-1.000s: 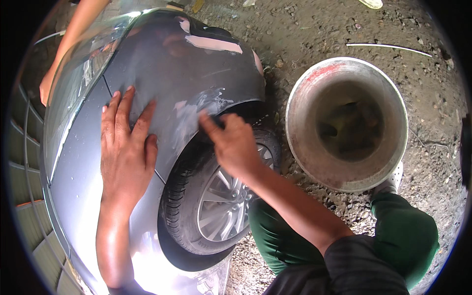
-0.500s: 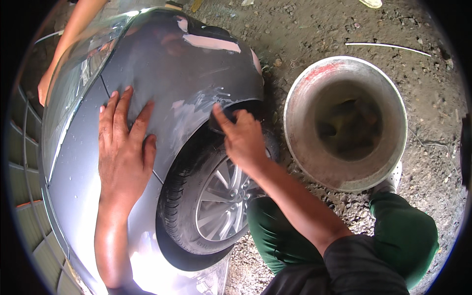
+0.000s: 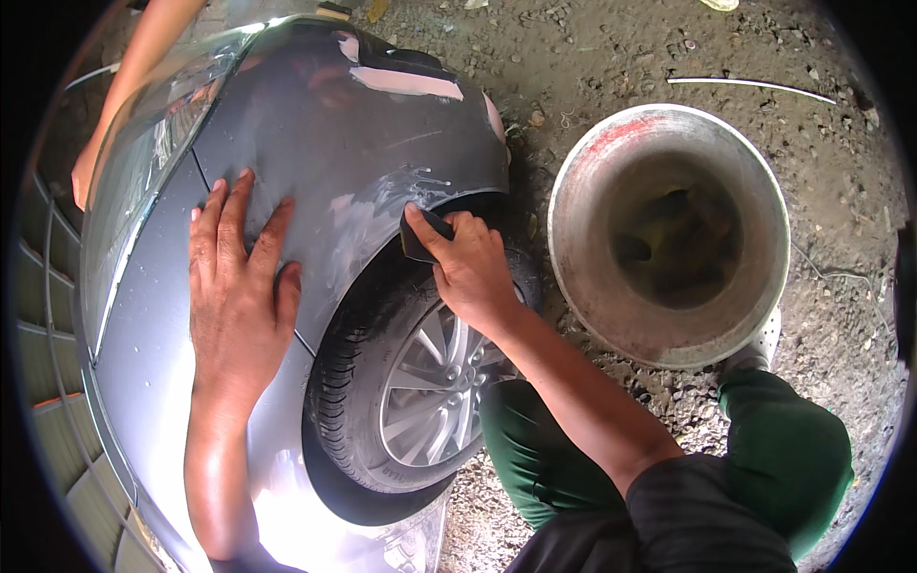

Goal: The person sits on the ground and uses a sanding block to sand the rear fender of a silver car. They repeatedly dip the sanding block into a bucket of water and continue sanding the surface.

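Observation:
My left hand [image 3: 239, 301] lies flat on the grey car panel [image 3: 143, 329], fingers spread, across a seam from the fender [image 3: 296, 134]. At the upper edge of the wheel arch, my right hand [image 3: 478, 272] grips a black piece of sandpaper [image 3: 416, 246], index finger stretched along it. Milky wet smears [image 3: 396, 191] and pale sanded patches mark the fender beside that hand. Below the arch sits the wheel [image 3: 435, 382], with a black tire and silver spokes. Pink filler [image 3: 406, 82] shows around a dark opening toward the far end.
A large whitish bucket [image 3: 571, 286] with murky water and dark shapes inside stands to the right on gravelly ground. Another person's arm [image 3: 143, 81] reaches in at the upper left, beyond the clear headlight [image 3: 158, 143]. A thin white strip [image 3: 750, 83] lies behind the bucket.
My right hand has shifted slightly along the arch edge, and more of the sandpaper shows now. My left hand stays on the panel.

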Motion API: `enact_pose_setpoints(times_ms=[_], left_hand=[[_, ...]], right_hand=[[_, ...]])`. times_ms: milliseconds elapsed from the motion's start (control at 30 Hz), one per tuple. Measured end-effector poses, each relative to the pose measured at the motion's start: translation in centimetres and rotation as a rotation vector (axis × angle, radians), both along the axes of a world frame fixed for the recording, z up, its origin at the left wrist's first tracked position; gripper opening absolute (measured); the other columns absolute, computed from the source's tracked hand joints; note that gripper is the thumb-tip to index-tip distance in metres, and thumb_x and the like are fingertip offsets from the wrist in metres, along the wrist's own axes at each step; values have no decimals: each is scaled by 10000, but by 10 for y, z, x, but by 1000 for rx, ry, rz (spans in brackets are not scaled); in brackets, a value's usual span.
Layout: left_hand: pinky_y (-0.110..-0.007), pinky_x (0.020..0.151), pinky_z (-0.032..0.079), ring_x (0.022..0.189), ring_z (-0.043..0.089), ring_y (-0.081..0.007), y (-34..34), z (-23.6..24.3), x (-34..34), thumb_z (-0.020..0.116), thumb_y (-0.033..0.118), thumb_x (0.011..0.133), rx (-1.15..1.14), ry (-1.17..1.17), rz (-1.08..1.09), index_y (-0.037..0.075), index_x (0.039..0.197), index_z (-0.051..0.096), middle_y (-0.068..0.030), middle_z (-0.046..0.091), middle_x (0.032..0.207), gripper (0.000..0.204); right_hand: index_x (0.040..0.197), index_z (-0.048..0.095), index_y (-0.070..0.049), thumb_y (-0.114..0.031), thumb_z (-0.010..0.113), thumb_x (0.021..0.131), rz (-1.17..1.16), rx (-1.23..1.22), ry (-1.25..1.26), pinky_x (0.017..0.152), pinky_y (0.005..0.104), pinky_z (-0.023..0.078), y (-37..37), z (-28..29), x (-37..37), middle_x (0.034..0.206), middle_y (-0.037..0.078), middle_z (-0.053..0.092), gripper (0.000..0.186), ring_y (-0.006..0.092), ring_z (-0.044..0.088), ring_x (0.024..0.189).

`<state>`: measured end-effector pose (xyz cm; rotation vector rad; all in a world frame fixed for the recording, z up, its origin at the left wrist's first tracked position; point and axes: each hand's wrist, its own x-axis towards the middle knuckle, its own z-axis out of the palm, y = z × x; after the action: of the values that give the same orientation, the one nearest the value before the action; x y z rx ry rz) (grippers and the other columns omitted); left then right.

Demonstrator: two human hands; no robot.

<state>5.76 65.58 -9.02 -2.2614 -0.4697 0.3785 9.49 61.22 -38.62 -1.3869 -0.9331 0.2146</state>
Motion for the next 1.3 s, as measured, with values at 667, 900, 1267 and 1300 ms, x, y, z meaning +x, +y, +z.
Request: enact_pose_setpoints(times_ms=[667,900,1267,1300], left_hand=[[-571,1353,257,1633,308,-395,1,3,0,741,66,931,-3,6,17,164,1513,638,-138,399,1728,598],[-571,1357,253,1635,306,-387,-1,6,-1,743,70,940,-12,12,18,161,1496,652,-136,405,1724,571],[-570,1358,253,1635,312,-383,-1,6,-1,738,62,942,-26,-8,20,156,1477,674,-131,403,1728,547],[-569,1358,253,1636,311,-383,-1,5,-1,740,63,942,-23,-9,21,157,1477,674,-130,403,1728,547]], right_hand=[[1688,473,-270,30,638,895,37,-37,-78,828,454,421,1,44,8,1090,166,585,864,346,569,980],[1677,493,-263,12,655,908,90,-17,-26,846,473,429,-17,50,-11,1098,162,585,832,326,575,990],[1661,492,-179,-56,708,911,28,4,236,937,502,536,-19,44,36,1247,242,593,791,409,657,1111],[1648,499,-154,-96,718,938,98,-170,271,935,520,566,-21,52,45,1340,274,576,746,429,678,1142]])
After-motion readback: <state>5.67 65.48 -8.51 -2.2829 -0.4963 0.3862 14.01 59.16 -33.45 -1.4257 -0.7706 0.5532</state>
